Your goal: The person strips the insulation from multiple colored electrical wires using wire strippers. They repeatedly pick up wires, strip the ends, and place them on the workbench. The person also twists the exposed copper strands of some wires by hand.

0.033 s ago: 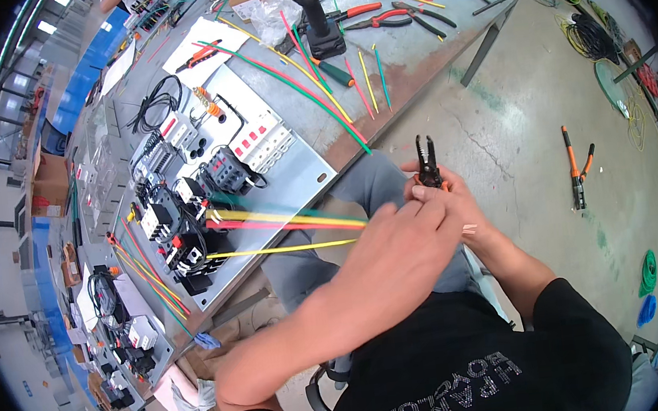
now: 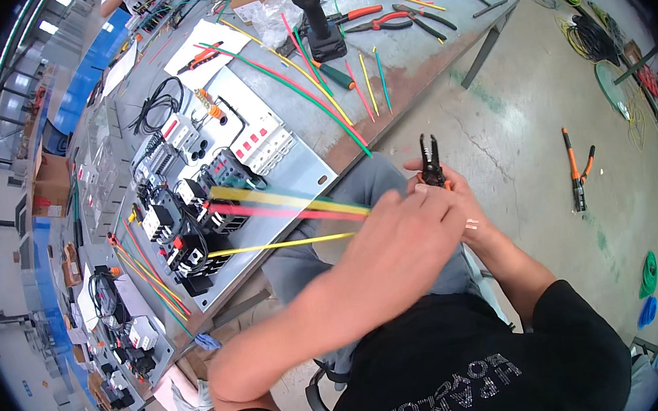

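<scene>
Crossing from the left, my left hand [image 2: 413,241] is closed around a bundle of yellow, red and green wires [image 2: 297,205]. The bundle's far part is motion-blurred over the electrical panel [image 2: 310,163]. Bare copper ends [image 2: 471,224] stick out on the other side of the hand. One separate yellow wire [image 2: 285,244] stretches from the panel's components to my left hand. Just beyond, my right hand [image 2: 462,191] grips a wire stripper [image 2: 431,164] with black jaws pointing away from me and orange handles. The handles and some fingers are partly hidden by my left hand.
On the grey table [image 2: 401,53] lie a cordless drill [image 2: 313,14], red-handled pliers [image 2: 382,21], a screwdriver [image 2: 335,75] and loose coloured wires. A second component panel [image 2: 130,331] is at left. An orange-handled tool [image 2: 576,171] lies on the floor at right.
The far part of the wire bundle has swung slightly upward and blurred. My left hand has shifted a little to the right, and the stripper's jaws have tilted slightly.
</scene>
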Tool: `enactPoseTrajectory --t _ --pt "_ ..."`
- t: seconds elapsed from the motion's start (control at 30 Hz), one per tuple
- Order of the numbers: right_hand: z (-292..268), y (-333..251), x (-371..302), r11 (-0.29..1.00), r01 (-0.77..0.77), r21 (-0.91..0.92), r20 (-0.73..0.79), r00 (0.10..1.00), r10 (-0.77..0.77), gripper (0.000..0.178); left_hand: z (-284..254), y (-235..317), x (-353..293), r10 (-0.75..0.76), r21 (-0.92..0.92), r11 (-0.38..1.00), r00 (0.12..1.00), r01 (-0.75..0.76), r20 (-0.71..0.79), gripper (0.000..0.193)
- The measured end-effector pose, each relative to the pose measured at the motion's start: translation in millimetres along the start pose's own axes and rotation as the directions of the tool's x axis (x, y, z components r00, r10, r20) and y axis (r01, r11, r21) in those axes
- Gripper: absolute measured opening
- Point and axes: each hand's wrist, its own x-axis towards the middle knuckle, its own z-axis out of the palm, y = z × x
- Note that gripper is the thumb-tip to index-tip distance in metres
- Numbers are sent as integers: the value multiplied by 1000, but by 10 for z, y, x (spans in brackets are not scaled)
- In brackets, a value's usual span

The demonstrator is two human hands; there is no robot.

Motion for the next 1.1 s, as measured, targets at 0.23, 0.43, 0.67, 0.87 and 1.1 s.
enactPoseTrajectory --t 0.23,0.43,0.67,0.87,1.1 --pt "-313 135 17 999 -32 43 -283 958 43 32 -148 -240 683 206 99 973 978 -208 33 15" --pt "-348 77 131 1000 -21 -12 -128 992 19 46 -311 -581 908 224 399 892 974 -210 11 12" --pt "-241 103 156 998 -29 -63 -98 995 23 51 170 -2012 195 127 405 910 990 -90 -65 12" --pt "-174 208 168 996 -10 -90 -37 999 7 50 517 -1994 -120 -66 460 875 978 151 -197 20" --pt "-199 307 126 983 4 -181 -22 1000 -8 50 301 -832 -750 -139 75 973 817 217 -559 23"
